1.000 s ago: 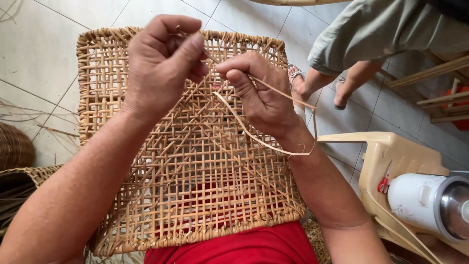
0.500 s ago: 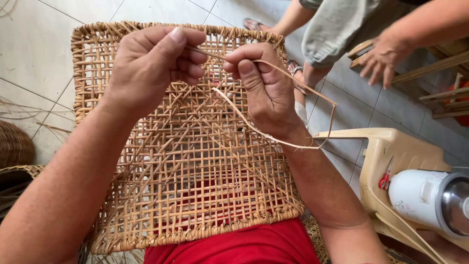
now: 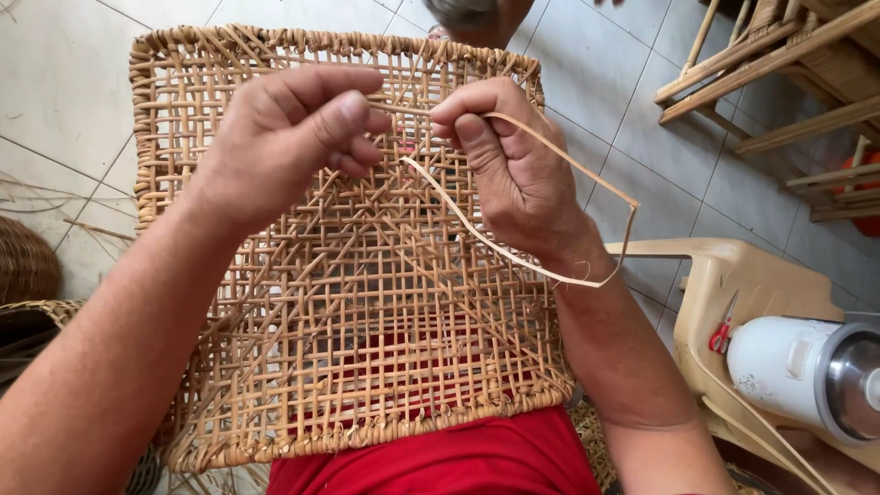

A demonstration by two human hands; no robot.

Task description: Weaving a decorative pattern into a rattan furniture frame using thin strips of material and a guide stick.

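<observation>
Looking down from the head camera, the square tan woven rattan panel [image 3: 357, 302] rests tilted on the person's lap, over red cloth [image 3: 440, 458]. Both hands meet near its upper edge: the left hand [image 3: 284, 137] and the right hand [image 3: 513, 174] each have fingertips pinched together on the thin pale cane strip [image 3: 541, 151], which loops around the right wrist. To the right sits a beige plastic stool [image 3: 715, 284] with a white jug [image 3: 807, 376].
</observation>
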